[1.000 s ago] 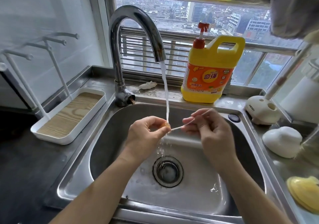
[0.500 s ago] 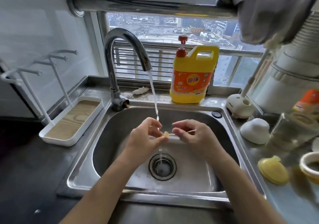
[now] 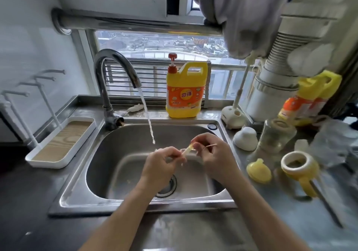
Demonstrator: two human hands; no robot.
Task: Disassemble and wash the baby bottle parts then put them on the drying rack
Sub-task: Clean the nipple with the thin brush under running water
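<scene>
Over the steel sink, my left hand and my right hand pinch a thin, pale yellow bottle straw between them; a thin stick pokes out past my right fingers. Both hands sit just right of the running water stream from the faucet. On the counter to the right lie the clear bottle body, a white cap, a yellow nipple and the yellow handled collar ring. The white drying rack with pegs stands left of the sink.
A yellow detergent jug stands behind the sink, a second jug at far right. A white brush holder sits by the sink's back right corner. A grey cloth hangs from the rail above.
The view has tilted back and shifted, revealing more counter on the right. My hands moved right, out from under the water stream, still pinching the straw.
</scene>
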